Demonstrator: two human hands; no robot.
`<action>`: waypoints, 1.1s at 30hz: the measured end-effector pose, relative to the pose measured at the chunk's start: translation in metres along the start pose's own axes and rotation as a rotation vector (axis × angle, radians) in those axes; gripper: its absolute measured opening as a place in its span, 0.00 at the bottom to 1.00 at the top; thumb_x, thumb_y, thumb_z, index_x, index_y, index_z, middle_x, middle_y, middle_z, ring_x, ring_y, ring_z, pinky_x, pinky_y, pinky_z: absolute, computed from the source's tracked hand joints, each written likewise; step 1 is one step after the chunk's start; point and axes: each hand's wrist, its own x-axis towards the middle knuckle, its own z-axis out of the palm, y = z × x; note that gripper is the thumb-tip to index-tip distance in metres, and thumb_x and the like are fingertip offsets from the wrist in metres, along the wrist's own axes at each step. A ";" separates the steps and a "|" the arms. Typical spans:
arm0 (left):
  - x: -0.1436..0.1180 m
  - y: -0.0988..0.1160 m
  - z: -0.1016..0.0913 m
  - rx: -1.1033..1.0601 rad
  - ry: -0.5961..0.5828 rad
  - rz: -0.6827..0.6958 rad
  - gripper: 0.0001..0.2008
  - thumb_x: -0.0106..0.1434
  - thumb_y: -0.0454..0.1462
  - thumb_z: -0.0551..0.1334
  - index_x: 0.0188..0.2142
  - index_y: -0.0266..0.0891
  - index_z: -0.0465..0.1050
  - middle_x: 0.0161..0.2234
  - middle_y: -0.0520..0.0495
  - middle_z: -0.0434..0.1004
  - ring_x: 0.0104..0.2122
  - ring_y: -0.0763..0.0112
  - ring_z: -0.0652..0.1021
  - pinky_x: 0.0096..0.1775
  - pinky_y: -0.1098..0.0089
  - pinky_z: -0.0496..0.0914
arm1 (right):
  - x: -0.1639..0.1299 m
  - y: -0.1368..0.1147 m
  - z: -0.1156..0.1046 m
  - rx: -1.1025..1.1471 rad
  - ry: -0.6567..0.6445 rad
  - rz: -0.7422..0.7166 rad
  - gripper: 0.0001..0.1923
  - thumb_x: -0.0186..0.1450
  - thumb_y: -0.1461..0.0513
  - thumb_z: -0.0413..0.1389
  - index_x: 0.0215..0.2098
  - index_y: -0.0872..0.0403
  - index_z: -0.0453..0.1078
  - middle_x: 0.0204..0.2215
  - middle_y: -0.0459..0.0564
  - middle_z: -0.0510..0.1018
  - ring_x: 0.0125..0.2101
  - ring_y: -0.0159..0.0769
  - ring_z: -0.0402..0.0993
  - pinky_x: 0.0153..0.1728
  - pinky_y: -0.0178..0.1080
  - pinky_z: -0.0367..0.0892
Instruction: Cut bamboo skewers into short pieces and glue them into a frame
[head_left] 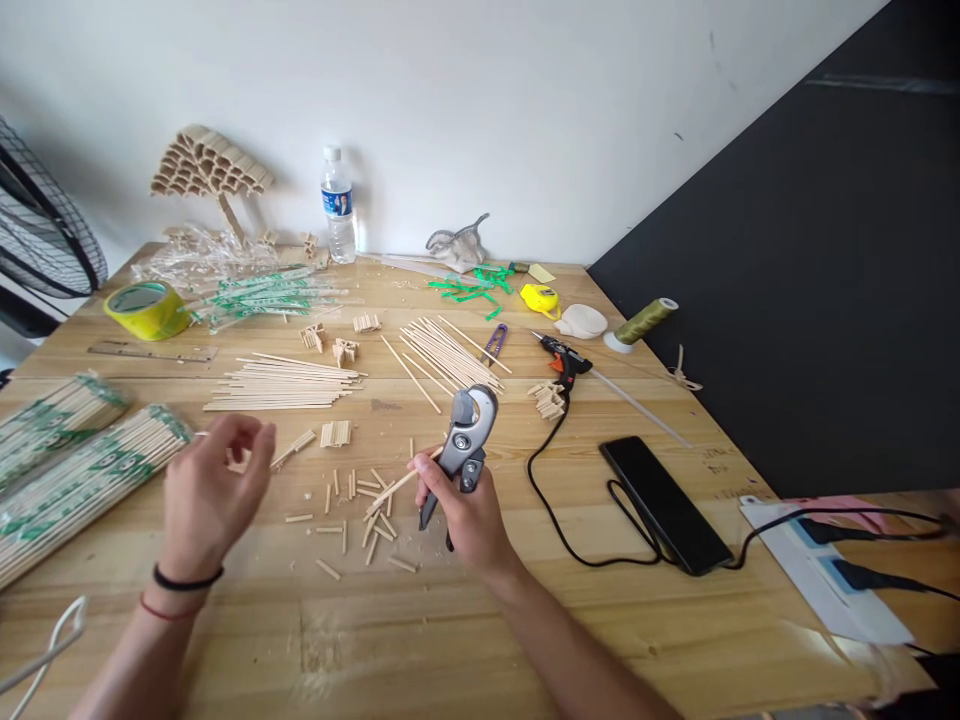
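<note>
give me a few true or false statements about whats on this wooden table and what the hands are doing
1. The right hand holds a grey ratchet cutter and a thin bamboo stick. True.
2. The left hand grips the yellow tape roll. False: the roll lies apart, at the table's far left.
3. The black glue gun lies right of the cutter. True.
4. The clear plastic water bottle lies on its side. False: it stands upright by the wall.
5. Short cut stick pieces lie between the hands. True.

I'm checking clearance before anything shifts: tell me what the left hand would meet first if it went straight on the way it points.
Probably the loose pile of bamboo sticks just beyond the left hand, whose fingers point up the table; depth is unclear.
</note>
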 end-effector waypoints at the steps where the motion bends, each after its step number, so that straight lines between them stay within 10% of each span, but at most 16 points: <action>1: 0.006 -0.008 -0.003 0.139 -0.041 -0.085 0.15 0.69 0.49 0.59 0.32 0.42 0.71 0.28 0.49 0.74 0.26 0.63 0.73 0.30 0.66 0.63 | -0.001 0.000 0.000 -0.002 -0.006 0.005 0.22 0.67 0.45 0.61 0.30 0.54 0.74 0.20 0.46 0.75 0.25 0.36 0.72 0.30 0.38 0.68; 7: 0.011 -0.019 0.001 0.214 -0.492 -0.103 0.18 0.67 0.54 0.59 0.40 0.43 0.73 0.37 0.44 0.80 0.36 0.55 0.81 0.32 0.65 0.65 | -0.003 0.001 0.002 -0.015 -0.069 0.026 0.21 0.67 0.44 0.61 0.31 0.54 0.75 0.21 0.46 0.76 0.24 0.36 0.71 0.30 0.37 0.67; 17: 0.000 -0.019 0.014 0.166 -0.517 0.004 0.08 0.66 0.39 0.54 0.36 0.42 0.71 0.34 0.44 0.80 0.33 0.56 0.80 0.32 0.65 0.64 | -0.001 0.001 0.002 -0.037 -0.066 0.002 0.23 0.68 0.44 0.60 0.28 0.53 0.73 0.23 0.47 0.77 0.27 0.37 0.73 0.33 0.39 0.68; 26: 0.001 0.004 0.002 -0.198 -0.578 0.086 0.16 0.72 0.49 0.54 0.34 0.42 0.69 0.21 0.56 0.68 0.21 0.70 0.68 0.25 0.72 0.61 | 0.000 0.001 0.002 -0.019 -0.071 -0.010 0.20 0.68 0.48 0.60 0.26 0.53 0.72 0.25 0.47 0.78 0.29 0.38 0.75 0.36 0.39 0.70; 33: -0.009 0.015 0.003 -0.294 -0.642 0.143 0.16 0.75 0.47 0.52 0.52 0.42 0.72 0.21 0.59 0.66 0.20 0.73 0.68 0.25 0.75 0.62 | 0.001 0.002 0.002 0.001 -0.109 0.013 0.17 0.68 0.49 0.61 0.30 0.53 0.74 0.24 0.46 0.77 0.29 0.37 0.74 0.36 0.39 0.70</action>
